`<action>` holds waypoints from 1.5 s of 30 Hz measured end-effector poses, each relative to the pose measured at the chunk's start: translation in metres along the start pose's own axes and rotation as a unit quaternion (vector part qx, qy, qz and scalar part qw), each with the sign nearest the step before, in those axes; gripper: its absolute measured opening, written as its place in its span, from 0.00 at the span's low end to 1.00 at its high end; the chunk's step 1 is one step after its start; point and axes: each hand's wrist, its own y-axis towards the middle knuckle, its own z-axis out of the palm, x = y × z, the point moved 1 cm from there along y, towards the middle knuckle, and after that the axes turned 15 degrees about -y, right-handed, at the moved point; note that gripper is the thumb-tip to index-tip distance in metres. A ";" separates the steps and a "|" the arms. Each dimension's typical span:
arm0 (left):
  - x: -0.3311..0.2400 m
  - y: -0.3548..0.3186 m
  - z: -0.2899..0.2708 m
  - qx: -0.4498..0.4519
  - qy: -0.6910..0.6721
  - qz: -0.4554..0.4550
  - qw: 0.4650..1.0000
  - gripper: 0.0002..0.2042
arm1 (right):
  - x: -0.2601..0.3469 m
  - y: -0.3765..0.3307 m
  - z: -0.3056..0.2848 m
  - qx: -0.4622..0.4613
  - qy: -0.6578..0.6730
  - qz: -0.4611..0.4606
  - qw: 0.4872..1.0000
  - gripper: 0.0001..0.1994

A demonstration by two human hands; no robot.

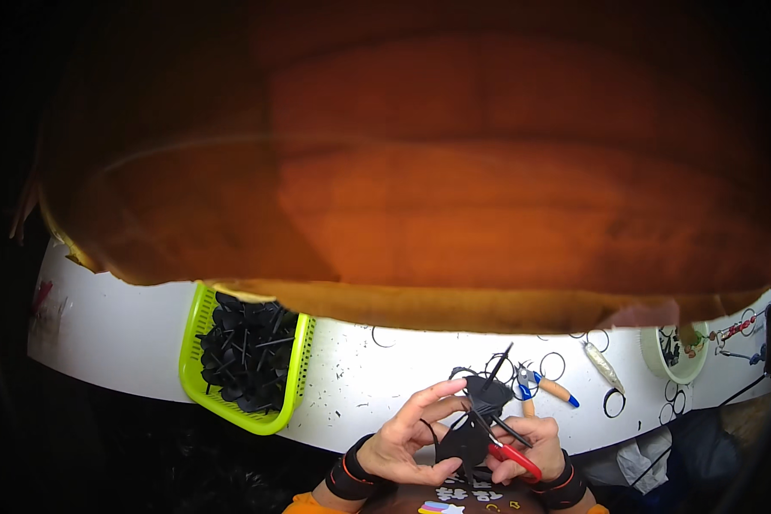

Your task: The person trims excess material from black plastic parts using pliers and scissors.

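My left hand (400,439) is closed around the left side of a black part (465,441), gripping it between thumb and fingers. The part has broad, flat, rounded lobes and several thin rods sticking out. On its other side, my right hand (543,435) is closed on a red-handled hand tool (517,460). The tool's dark working end lies against the black part, so its exact kind cannot be made out. Both hands are over the table's near edge, close to my body. Just beyond them lie nippers (527,377) with orange and blue handles.
A green plastic basket (302,364) on the left holds many similar black parts. Black rings (552,367) and small black scraps lie on the white table (338,377). At the right are a pale tube-like object (604,367) and a white bowl (684,370). An orange-brown cover (488,214) blocks the upper view.
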 end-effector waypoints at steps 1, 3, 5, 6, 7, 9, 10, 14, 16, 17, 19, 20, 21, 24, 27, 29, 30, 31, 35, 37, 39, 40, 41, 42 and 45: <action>0.000 0.000 0.001 -0.001 0.004 -0.027 1.000 0.40 | 0.001 -0.001 -0.001 -0.003 -0.033 0.000 0.999 0.29; 0.000 0.001 0.002 -0.005 -0.008 -0.075 0.997 0.40 | 0.004 0.002 0.000 0.009 -0.049 -0.011 0.999 0.29; -0.001 0.004 0.006 0.009 -0.013 -0.082 0.996 0.40 | 0.009 0.007 0.002 0.017 -0.037 -0.001 0.999 0.29; -0.001 0.006 0.007 0.023 -0.018 -0.090 0.996 0.41 | 0.010 0.007 0.003 0.025 -0.025 0.010 0.999 0.29; -0.002 0.007 0.005 0.043 -0.005 -0.110 0.993 0.43 | 0.010 0.008 0.003 0.024 -0.025 0.009 0.999 0.29; 0.000 0.007 0.004 0.047 -0.009 -0.109 0.993 0.44 | 0.010 0.009 0.002 -0.015 -0.040 -0.019 0.999 0.27; 0.001 0.007 0.004 0.051 -0.014 -0.109 0.993 0.46 | 0.009 0.009 0.001 -0.014 -0.040 -0.019 0.999 0.27; 0.009 0.009 -0.004 0.062 0.020 -0.059 0.996 0.48 | -0.009 0.014 -0.007 -0.091 0.052 -0.040 0.994 0.16; 0.008 0.007 -0.009 0.004 0.021 -0.071 0.997 0.47 | -0.002 0.020 -0.011 -0.155 0.162 -0.095 0.970 0.17; 0.006 0.007 -0.015 -0.011 0.000 -0.069 0.998 0.46 | 0.000 0.022 -0.018 -0.171 0.137 -0.090 0.972 0.19; 0.006 0.007 -0.015 -0.046 -0.037 -0.036 0.998 0.41 | -0.002 0.026 -0.023 -0.140 0.050 -0.101 0.984 0.22; 0.008 0.007 -0.014 -0.047 -0.036 -0.034 0.998 0.41 | -0.004 0.025 -0.023 -0.117 -0.013 -0.104 0.988 0.24; 0.010 0.007 -0.014 -0.068 -0.046 0.004 0.997 0.37 | -0.008 0.022 -0.021 -0.070 -0.028 -0.089 0.993 0.27; 0.006 0.009 -0.021 -0.076 0.010 0.079 0.994 0.25 | 0.002 0.017 -0.012 0.030 -0.122 -0.011 0.992 0.40; -0.008 0.009 -0.016 -0.117 0.012 0.021 0.993 0.23 | -0.010 0.006 -0.015 0.070 -0.091 0.021 0.993 0.40; -0.017 0.014 -0.017 -0.110 0.117 -0.028 0.987 0.21 | -0.010 0.002 -0.012 0.083 0.000 0.023 0.996 0.40; -0.018 0.015 -0.020 -0.109 0.116 -0.030 0.987 0.21 | -0.012 0.000 -0.012 0.081 0.000 0.023 0.996 0.40; -0.019 0.017 -0.024 -0.087 0.172 -0.044 0.980 0.20 | -0.013 0.000 -0.011 0.094 0.013 0.016 0.995 0.41; -0.019 0.027 -0.032 -0.075 0.088 0.007 0.993 0.15 | 0.009 0.006 0.001 0.049 0.018 0.023 0.998 0.45; -0.024 0.031 -0.032 -0.067 0.088 0.024 0.994 0.14 | -0.003 0.005 -0.002 0.086 0.054 0.037 0.994 0.46; -0.029 0.039 -0.039 -0.043 0.165 -0.031 0.985 0.13 | -0.004 0.004 -0.004 0.145 0.084 0.072 0.983 0.47; -0.029 0.040 -0.044 -0.018 0.228 -0.083 0.970 0.13 | -0.005 0.003 -0.005 0.143 0.084 0.072 0.984 0.47; -0.027 0.039 -0.041 -0.038 0.150 -0.064 0.986 0.14 | -0.001 0.002 -0.003 0.134 0.046 0.056 0.988 0.46; -0.025 0.038 -0.038 -0.059 0.072 -0.044 0.995 0.15 | 0.000 0.003 -0.002 0.126 0.009 0.041 0.991 0.46; -0.032 0.043 -0.037 -0.042 -0.024 -0.113 0.992 0.19 | 0.001 0.009 -0.003 0.115 0.018 -0.004 0.993 0.42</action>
